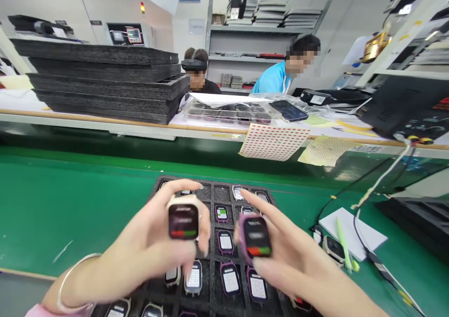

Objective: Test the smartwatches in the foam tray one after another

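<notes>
My left hand (154, 242) is closed on a small beige watch body (183, 219), its dark screen showing a red and green bar. In my right hand (291, 256), fingers pinched, sits a purple watch body (256, 235) with a similar lit screen. Both hands hover just above a black foam tray (212, 193) on the green belt. Several more watch bodies lie in its pockets, some with white lit screens (225, 242).
A pile of black foam trays (101, 81) stands at the back left. Sticker sheets (271, 141) hang off the far bench. Two people sit behind it. At right lie a white card with a green pen (342, 242), cables and another watch body (333, 249).
</notes>
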A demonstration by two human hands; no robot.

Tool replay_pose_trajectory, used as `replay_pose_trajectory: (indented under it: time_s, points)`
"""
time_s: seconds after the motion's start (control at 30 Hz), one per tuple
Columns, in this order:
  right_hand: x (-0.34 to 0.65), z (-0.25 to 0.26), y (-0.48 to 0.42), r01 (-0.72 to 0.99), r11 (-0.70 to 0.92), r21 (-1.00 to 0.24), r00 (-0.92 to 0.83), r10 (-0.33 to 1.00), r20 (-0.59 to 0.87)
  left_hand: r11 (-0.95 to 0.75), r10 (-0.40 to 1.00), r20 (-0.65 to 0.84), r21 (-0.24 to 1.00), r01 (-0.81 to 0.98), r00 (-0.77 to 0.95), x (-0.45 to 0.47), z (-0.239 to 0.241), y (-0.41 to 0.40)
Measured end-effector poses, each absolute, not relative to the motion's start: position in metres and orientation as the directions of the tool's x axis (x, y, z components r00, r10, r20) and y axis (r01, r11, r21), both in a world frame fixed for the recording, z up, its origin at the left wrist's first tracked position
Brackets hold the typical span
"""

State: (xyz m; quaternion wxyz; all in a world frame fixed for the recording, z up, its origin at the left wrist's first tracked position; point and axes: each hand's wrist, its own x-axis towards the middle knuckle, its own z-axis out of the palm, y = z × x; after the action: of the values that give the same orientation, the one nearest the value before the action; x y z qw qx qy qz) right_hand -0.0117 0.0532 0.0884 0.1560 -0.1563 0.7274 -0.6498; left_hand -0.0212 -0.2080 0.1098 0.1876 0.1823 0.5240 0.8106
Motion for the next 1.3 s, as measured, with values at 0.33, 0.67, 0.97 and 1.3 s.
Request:
replay_pose_trajectory:
  time_s: [0.33, 0.67, 0.97, 1.3]
  points:
    - [-0.076, 0.079, 0.019, -0.107, -0.053, -0.993, -0.963, -0.243, 0.117, -0.445, 0.462, 0.073, 0.881, -0.160, -0.884, -0.080, 0.086, -0.182]
    - [-0.096, 0.065, 0.019, -0.061, -0.093, -0.994, -0.970, -0.231, 0.081, -0.404, 0.504, 0.016, 0.888, -0.220, -0.864, -0.105, 0.075, -0.175]
    - [-0.101, 0.056, 0.018, -0.067, -0.062, -0.996, -0.978, -0.193, 0.078, -0.385, 0.513, -0.025, 0.887, -0.255, -0.858, -0.104, 0.069, -0.176]
    - [-0.018, 0.103, 0.053, -0.140, -0.009, -0.990, -0.921, -0.366, 0.133, -0.384, 0.529, -0.011, 0.889, -0.251, -0.848, -0.090, 0.076, -0.177]
